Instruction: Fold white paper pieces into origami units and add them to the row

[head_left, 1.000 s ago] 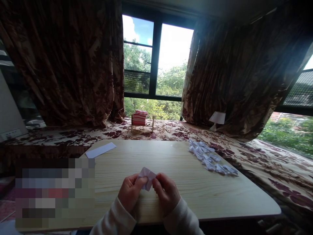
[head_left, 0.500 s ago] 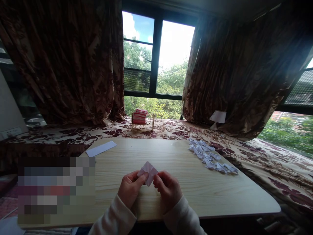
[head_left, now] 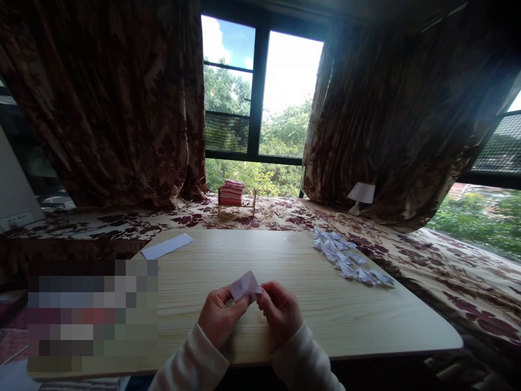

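Observation:
Both hands pinch a small folded piece of white paper [head_left: 245,285] just above the near part of the wooden table [head_left: 309,304]. My left hand [head_left: 220,317] grips its left side with thumb and fingers closed. My right hand [head_left: 280,311] grips its right side the same way. The paper's folded point sticks up between the fingertips. Cream sleeves cover both wrists.
A row of several folded white paper pieces [head_left: 350,260] lies along the table's far right edge. A flat white paper strip [head_left: 166,246] rests at the far left. Beyond, a patterned window seat holds a small striped toy bed [head_left: 235,199] and a little lamp [head_left: 360,195]; curtains flank the window.
The paper between my fingers has been turned and refolded: it was lower and flatter, now its point stands up. Both hands stayed in nearly the same place.

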Tool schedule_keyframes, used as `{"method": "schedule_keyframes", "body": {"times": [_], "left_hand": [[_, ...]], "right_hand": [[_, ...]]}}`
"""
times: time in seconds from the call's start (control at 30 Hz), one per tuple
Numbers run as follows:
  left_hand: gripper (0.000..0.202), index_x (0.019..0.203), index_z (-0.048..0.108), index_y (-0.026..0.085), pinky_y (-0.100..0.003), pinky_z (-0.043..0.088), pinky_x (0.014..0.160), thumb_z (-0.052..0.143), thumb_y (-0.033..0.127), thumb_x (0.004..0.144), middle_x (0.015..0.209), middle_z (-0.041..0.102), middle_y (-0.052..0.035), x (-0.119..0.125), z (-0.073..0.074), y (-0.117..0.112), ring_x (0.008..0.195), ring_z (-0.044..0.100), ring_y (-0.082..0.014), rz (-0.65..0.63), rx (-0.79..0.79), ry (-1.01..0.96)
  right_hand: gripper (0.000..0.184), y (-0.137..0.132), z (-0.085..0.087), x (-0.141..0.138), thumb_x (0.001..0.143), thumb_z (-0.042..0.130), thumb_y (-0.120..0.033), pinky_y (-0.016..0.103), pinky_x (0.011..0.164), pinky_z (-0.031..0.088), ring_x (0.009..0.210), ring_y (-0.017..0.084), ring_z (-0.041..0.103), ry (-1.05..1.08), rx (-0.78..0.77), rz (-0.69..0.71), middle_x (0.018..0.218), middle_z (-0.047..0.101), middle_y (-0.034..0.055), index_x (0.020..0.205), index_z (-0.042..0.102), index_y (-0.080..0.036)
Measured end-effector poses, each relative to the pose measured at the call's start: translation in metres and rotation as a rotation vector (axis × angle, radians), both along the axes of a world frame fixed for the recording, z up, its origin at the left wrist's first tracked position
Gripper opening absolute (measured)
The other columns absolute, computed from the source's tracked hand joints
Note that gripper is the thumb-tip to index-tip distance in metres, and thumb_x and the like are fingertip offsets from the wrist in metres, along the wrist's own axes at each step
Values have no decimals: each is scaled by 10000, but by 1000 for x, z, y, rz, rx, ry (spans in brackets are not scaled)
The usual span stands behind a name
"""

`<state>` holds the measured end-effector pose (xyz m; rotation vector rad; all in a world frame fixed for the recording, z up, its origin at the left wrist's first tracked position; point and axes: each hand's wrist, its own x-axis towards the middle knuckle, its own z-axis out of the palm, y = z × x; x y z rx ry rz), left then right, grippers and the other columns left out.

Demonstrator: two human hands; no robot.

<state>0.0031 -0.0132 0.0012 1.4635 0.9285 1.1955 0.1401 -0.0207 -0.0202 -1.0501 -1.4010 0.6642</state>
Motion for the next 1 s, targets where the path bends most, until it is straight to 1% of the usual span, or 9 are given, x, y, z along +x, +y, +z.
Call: {"method": "schedule_keyframes", "body": {"times": [0.07,0.17,0.33,0.4,0.5,0.6,0.73,0.9,1.0], "left_hand": [[206,771,699,131,-274,424,755,638,313,694,701,677,-34,-1,1,1,781,590,-209,16,-7,-18],[217,686,679,135,-245,418,655,644,348,674,640,652,-18,-2,4,2,663,558,-168,41,-14,-43],[305,558,635,138,-223,369,585,606,404,703,518,542,17,-2,4,3,573,464,-123,61,-3,-62],[314,565,645,134,-223,363,578,605,412,705,511,537,18,-1,3,4,565,452,-119,74,-9,-73],[280,620,674,124,-230,387,600,637,396,679,552,596,0,-1,2,4,586,494,-132,86,-37,-92],[290,702,702,110,-251,415,608,655,393,655,603,650,-27,-1,3,4,603,539,-158,87,-66,-105],[309,710,712,108,-254,420,596,656,406,647,578,647,-27,-2,5,4,593,546,-164,95,-75,-109],[264,670,703,119,-242,402,592,669,379,642,559,624,-8,-3,3,6,588,522,-151,89,-64,-103],[253,643,685,125,-232,386,588,657,375,664,545,601,3,-5,0,8,585,505,-140,87,-57,-101]], "right_hand": [[215,1,-2,0,780,518,-318,207,464,409,489,98,456,-1,-5,17,544,537,-7,654,574,-154],[214,1,-4,-2,774,534,-320,209,476,425,509,105,478,-6,-5,36,556,555,1,653,580,-150],[232,-1,-1,-5,773,541,-336,207,464,425,504,110,498,-30,-12,38,552,582,8,649,590,-145],[222,-2,2,-6,776,533,-314,206,462,417,505,109,505,-65,1,35,555,596,12,648,599,-145],[169,-5,5,-7,771,523,-254,210,475,413,530,114,530,-131,30,47,587,620,23,664,604,-151],[60,-6,4,-10,729,555,-202,204,474,426,560,117,557,-56,72,-2,644,617,12,780,548,-172],[308,-7,2,-12,663,584,-141,197,466,434,604,124,579,-8,193,-14,705,604,-5,950,488,-204],[257,-7,4,-10,670,553,-86,190,447,440,579,112,562,-160,256,23,677,561,-16,897,551,-208],[327,-6,4,-9,659,528,-48,195,448,443,600,118,566,-175,308,39,705,560,-8,944,550,-206]]}}
